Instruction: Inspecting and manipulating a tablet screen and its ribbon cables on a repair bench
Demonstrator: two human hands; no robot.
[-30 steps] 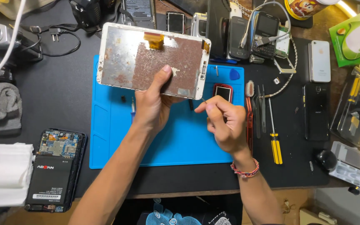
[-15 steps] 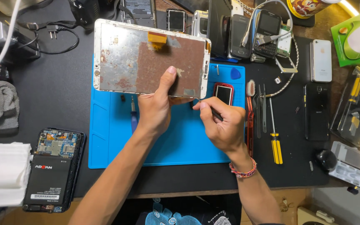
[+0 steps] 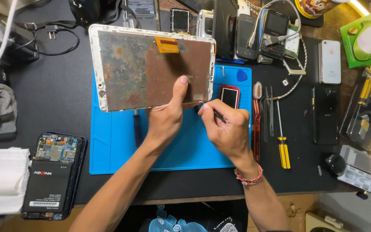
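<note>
**Rusty tablet back panel, mid pry**

Left hand [image 3: 166, 118] pinches the near edge of the rusty tablet panel [image 3: 151, 68], thumb flat on the metal, tilting it up off the blue work mat [image 3: 117, 146], probably to expose that edge. Right hand [image 3: 228, 129] is closed around a thin dark tool [image 3: 215, 114], tip right at the panel's near right corner. Black desk all around: phones far, screwdrivers [image 3: 282, 137] right, opened phone [image 3: 52, 176] near left.

Yellow-handled screwdriver [image 3: 283, 144], white phone [image 3: 330, 62], opened phone [image 3: 53, 175].
</note>
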